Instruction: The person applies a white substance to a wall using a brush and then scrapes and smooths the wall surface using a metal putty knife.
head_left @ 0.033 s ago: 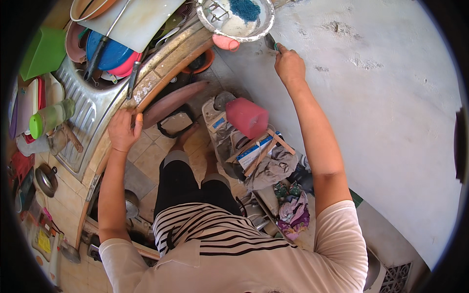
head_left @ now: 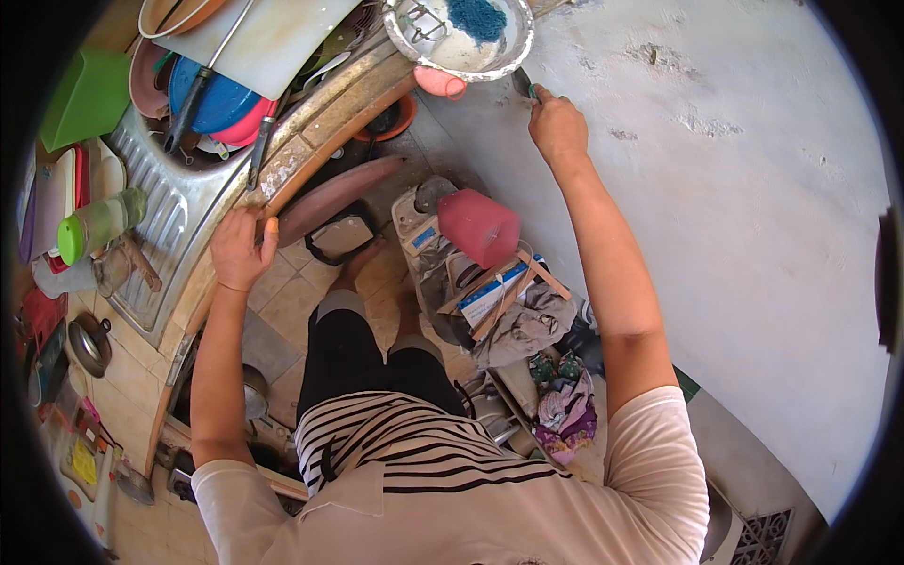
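My right hand [head_left: 557,127], at the end of an outstretched arm, is closed around a scraper [head_left: 533,91] with a green grip. Its dark blade is at the pale, patchy wall [head_left: 734,198]; most of the handle is hidden in my fist. On the tiled edge of the counter [head_left: 284,169] rests my left hand [head_left: 241,250], thumb apart from the fingers and nothing held. The thumb's tip looks orange. A white-crusted basin [head_left: 411,52] with a blue scouring pad [head_left: 478,19] and a wire piece stands just left of the scraper.
Left of me, a steel sink [head_left: 141,193] is crowded with dishes, a blue plate [head_left: 212,99] and a black-handled utensil [head_left: 193,108]. Below, a pink container [head_left: 480,226], crumpled cloths [head_left: 565,405] and boxes line the wall's foot. A pink basin [head_left: 344,193] leans under the counter.
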